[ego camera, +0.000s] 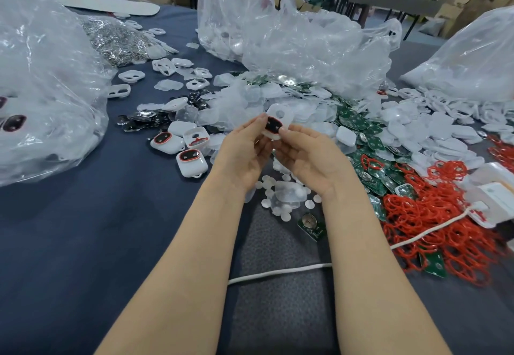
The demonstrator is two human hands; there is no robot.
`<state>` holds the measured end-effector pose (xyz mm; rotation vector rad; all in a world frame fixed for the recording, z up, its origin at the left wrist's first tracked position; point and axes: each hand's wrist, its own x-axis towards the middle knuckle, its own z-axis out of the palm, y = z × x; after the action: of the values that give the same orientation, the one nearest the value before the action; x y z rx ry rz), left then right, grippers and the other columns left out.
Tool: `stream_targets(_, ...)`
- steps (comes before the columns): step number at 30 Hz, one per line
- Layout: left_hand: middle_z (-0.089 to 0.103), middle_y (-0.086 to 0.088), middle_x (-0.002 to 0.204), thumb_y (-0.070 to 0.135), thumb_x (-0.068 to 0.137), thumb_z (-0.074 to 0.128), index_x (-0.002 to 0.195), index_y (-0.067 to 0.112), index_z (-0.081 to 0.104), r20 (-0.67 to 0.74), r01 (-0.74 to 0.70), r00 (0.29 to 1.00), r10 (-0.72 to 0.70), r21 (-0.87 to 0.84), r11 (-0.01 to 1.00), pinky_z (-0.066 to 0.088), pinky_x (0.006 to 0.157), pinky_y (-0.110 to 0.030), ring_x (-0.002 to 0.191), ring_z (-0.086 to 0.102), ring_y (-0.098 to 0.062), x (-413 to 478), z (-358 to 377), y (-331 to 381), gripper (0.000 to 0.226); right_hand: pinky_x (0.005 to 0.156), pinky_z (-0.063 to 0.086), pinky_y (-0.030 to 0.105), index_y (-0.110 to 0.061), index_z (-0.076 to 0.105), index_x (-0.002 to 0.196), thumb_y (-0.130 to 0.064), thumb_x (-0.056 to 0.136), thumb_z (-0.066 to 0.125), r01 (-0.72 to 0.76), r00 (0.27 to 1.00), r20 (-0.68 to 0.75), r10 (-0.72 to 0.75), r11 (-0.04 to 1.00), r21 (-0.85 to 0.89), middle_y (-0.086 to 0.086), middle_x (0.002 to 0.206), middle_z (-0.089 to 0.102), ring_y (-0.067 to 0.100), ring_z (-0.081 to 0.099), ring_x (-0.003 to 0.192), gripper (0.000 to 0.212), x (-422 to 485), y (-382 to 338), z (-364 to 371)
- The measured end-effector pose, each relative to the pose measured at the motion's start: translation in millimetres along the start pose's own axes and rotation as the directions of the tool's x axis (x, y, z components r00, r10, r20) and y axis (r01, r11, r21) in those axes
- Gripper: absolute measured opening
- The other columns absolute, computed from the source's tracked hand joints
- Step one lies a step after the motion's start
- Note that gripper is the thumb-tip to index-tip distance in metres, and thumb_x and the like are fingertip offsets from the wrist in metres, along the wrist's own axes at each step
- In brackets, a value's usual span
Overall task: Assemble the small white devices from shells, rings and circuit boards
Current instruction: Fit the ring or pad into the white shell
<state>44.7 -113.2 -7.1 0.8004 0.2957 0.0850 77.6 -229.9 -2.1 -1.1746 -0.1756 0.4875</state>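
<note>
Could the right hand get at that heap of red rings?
Probably, though not at once. The red rings lie uncovered on its side, nothing standing between. But the right hand and the left hand both pinch the white shell, so it must let go first.

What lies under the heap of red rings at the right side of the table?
Green circuit boards poke out beneath the red rings; a white cord runs over them. Anything deeper is covered.
</note>
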Motion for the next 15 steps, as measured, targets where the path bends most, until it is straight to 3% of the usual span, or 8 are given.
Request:
stream_targets(2,0.067,-0.001,0.071,0.016,0.094,0.059,0.087,0.010,0.063,-0.051,-0.043,0.998,0.045,0.040,0.998,0.051,0.061,-0.019,0.061,0.061,-0.009,2,0,1,0.010,0.070,0.052,0.023,-0.013,0.065,0.075,-0.003,0.089,0.057,-0.025,0.999,0.044,0.028,0.997,-0.069,0.003,0.075,0.070,0.012,0.065,0.069,0.019,-1,0,-1)
stream_targets(3,0.067,-0.001,0.074,0.016,0.093,0.061,0.086,0.013,0.062,-0.079,-0.100,0.990,0.114,0.167,0.981,0.051,0.060,-0.019,0.063,0.060,-0.009,4,-1,0,0.008,0.070,0.053,0.023,-0.012,0.065,0.079,-0.005,0.089,0.058,-0.028,0.999,0.036,0.032,0.995,-0.091,0.003,0.078,0.070,0.013,0.065,0.071,0.014,0,0,-2)
stream_targets(5,0.067,0.001,0.082,0.020,0.092,0.064,0.087,0.021,0.062,-0.047,-0.220,0.957,0.287,0.528,0.820,0.046,0.062,-0.018,0.069,0.060,-0.007,6,-4,-1,0.006,0.065,0.055,0.020,-0.011,0.064,0.089,-0.015,0.086,0.063,-0.029,1.000,-0.013,0.028,0.995,-0.095,0.003,0.078,0.070,0.012,0.067,0.070,0.005,0,-1,-4)
stream_targets(7,0.068,0.003,0.084,0.023,0.091,0.066,0.088,0.023,0.062,0.044,-0.266,0.949,0.312,0.644,0.717,0.046,0.065,-0.017,0.072,0.061,-0.006,6,-5,-3,0.004,0.060,0.053,0.018,-0.012,0.066,0.090,-0.019,0.086,0.064,-0.018,0.998,-0.056,0.011,0.992,-0.128,-0.001,0.073,0.070,0.010,0.065,0.066,0.008,0,-2,-9)
stream_targets(11,0.070,-0.007,0.089,0.022,0.088,0.069,0.092,0.013,0.064,0.027,-0.147,0.988,0.152,0.455,0.878,0.056,0.078,-0.033,0.079,0.067,-0.019,3,-6,-2,0.011,0.064,0.055,0.017,-0.011,0.068,0.089,-0.009,0.091,0.058,-0.017,1.000,-0.027,0.013,0.988,-0.155,0.000,0.074,0.072,0.009,0.067,0.069,0.011,-2,-5,-13)
stream_targets(15,0.070,0.001,0.073,0.028,0.092,0.062,0.085,0.012,0.066,0.002,-0.049,0.999,0.050,0.265,0.963,0.055,0.064,-0.019,0.066,0.066,-0.009,2,-7,0,0.018,0.058,0.055,0.019,-0.005,0.064,0.088,-0.003,0.090,0.058,-0.004,0.996,-0.093,-0.001,0.999,-0.052,0.002,0.069,0.071,0.010,0.068,0.062,0.007,-1,-3,-5)
